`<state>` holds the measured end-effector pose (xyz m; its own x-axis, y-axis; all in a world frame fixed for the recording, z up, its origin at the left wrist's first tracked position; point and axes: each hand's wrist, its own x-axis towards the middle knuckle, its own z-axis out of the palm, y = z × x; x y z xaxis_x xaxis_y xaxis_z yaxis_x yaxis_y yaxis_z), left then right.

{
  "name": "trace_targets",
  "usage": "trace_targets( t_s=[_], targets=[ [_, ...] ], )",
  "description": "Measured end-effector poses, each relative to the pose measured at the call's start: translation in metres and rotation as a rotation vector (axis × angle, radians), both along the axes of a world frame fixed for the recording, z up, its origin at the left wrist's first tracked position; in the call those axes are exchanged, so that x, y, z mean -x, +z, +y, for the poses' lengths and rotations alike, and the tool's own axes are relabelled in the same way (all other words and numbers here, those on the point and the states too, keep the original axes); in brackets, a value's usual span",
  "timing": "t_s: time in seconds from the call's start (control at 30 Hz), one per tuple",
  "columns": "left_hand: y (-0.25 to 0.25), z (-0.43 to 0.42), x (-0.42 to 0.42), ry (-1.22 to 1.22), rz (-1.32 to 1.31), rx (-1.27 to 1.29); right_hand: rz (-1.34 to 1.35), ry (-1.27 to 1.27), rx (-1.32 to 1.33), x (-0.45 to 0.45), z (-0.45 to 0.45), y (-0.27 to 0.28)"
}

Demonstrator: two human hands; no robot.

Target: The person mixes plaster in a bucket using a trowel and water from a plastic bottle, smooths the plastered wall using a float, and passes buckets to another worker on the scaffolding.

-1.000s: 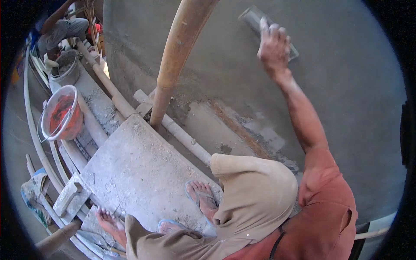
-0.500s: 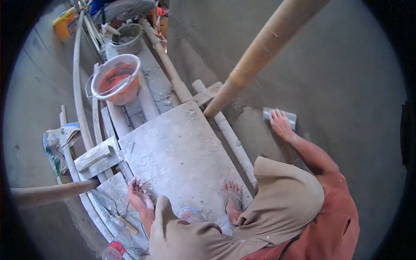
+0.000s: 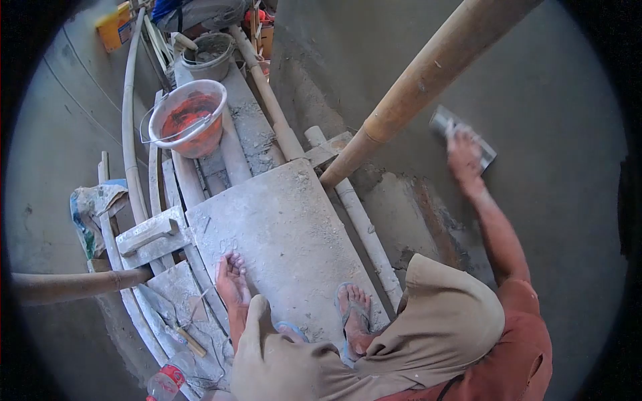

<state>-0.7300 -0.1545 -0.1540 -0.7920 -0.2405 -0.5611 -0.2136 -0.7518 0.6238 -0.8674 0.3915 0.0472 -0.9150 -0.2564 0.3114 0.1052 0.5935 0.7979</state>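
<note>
My right hand (image 3: 464,159) grips a flat metal plastering trowel (image 3: 487,154) and presses it to the grey plastered wall (image 3: 548,160). Fingers cover the trowel's handle. My left hand (image 3: 233,279) hangs palm up by my knee, above the dusty board (image 3: 267,220), with loosely curled fingers apart and nothing in them. A wooden float (image 3: 150,238) lies at the board's left edge. Below it, to the left of my left hand, is a tool with a wooden handle (image 3: 191,341).
A thick bamboo pole (image 3: 414,87) slants between the board and my right arm. Ahead stand a red-stained bucket (image 3: 190,144) and a grey bucket (image 3: 208,67), with a person (image 3: 207,13) beyond. Another pole (image 3: 80,287) juts in from the left. A plastic bottle (image 3: 164,384) lies at lower left.
My right hand has slid the trowel up and to the right along the wall and tilted it; the hand is blurred now. My left hand has shifted slightly up and to the right, still empty.
</note>
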Motion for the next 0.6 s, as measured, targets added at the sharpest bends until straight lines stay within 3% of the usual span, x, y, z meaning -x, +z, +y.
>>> trace_targets(
  t_s=[0.07,0.13,0.17,0.23,0.3,0.37,0.47,0.53,0.6],
  targets=[
    [0.003,-0.009,-0.006,-0.003,-0.022,0.039,-0.265,-0.040,0.154,-0.039,-0.002,-0.047],
    [0.007,-0.021,-0.017,-0.004,-0.043,0.081,-0.500,0.060,0.042,-0.084,0.014,-0.091],
    [0.009,-0.029,-0.022,0.022,-0.063,0.097,-0.653,0.030,0.087,-0.107,0.014,-0.098],
    [0.008,-0.042,-0.029,0.050,-0.078,0.115,-0.696,0.057,0.150,-0.120,0.017,-0.101],
    [0.002,-0.053,-0.038,0.114,-0.173,0.222,-0.445,0.080,0.266,-0.117,0.020,-0.080],
    [-0.005,-0.063,-0.042,0.094,-0.186,0.247,-0.224,-0.025,0.208,-0.084,-0.015,0.003],
    [-0.008,-0.066,-0.035,0.127,-0.191,0.229,0.230,-0.140,-0.123,-0.031,-0.023,0.113],
    [-0.004,-0.058,-0.026,0.139,-0.192,0.220,0.391,-0.081,0.061,-0.010,-0.028,0.170],
    [0.002,-0.051,-0.017,0.154,-0.192,0.210,0.421,-0.095,0.041,0.012,-0.014,0.186]
  ],
)
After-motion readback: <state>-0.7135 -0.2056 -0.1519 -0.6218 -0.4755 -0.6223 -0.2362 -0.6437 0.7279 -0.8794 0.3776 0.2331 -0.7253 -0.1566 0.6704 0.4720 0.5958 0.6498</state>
